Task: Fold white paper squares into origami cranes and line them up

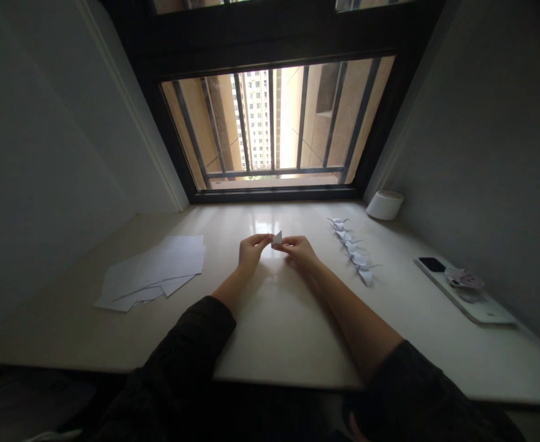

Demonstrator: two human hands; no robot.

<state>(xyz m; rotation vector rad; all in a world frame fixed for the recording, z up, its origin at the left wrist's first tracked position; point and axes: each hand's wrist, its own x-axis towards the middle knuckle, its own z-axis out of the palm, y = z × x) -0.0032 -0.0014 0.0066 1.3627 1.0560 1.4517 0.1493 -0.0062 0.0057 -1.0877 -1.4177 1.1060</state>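
Observation:
Between my two hands, just above the pale sill, is a small folded white paper piece [277, 237] with a pointed tip standing up. My left hand [253, 245] pinches its left side, where a thin point shows at the fingertips. My right hand [299, 248] grips the lower right part between thumb and fingers. The fingers hide most of the paper's lower portion. Right of my hands, several folded white paper cranes [353, 248] stand in a slanting row. A loose stack of white paper sheets [159, 267] lies to the left.
A white cup-like container [385, 205] sits in the back right corner by the wall. On the right rests a phone [466, 291] with a round grip on its back. A dark-framed window [274, 195] with bars closes off the back of the windowsill [279, 331].

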